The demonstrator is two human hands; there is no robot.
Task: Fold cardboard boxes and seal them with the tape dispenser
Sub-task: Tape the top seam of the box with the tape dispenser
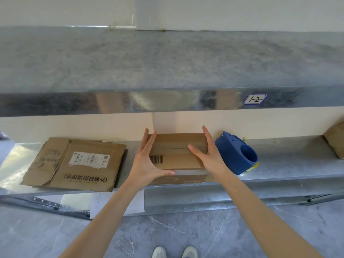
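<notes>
On the shelf (288, 164), one folded box (176, 146), one tape dispenser (234, 155)

A galvanised metal shelf (288, 161) runs along a cream wall (55, 125), with a second shelf (167, 62) above bearing a handwritten label (255, 99). Grey marbled tiles (186, 229) cover the floor.

We see the left hand (147, 162) and right hand (209, 155), fingers straight, flanking the box (176, 144) on the shelf (290, 164). The tape dispenser (235, 153) sits just right of the box and the flattened cardboard (78, 164) lies toward the shelf's left end.
</notes>
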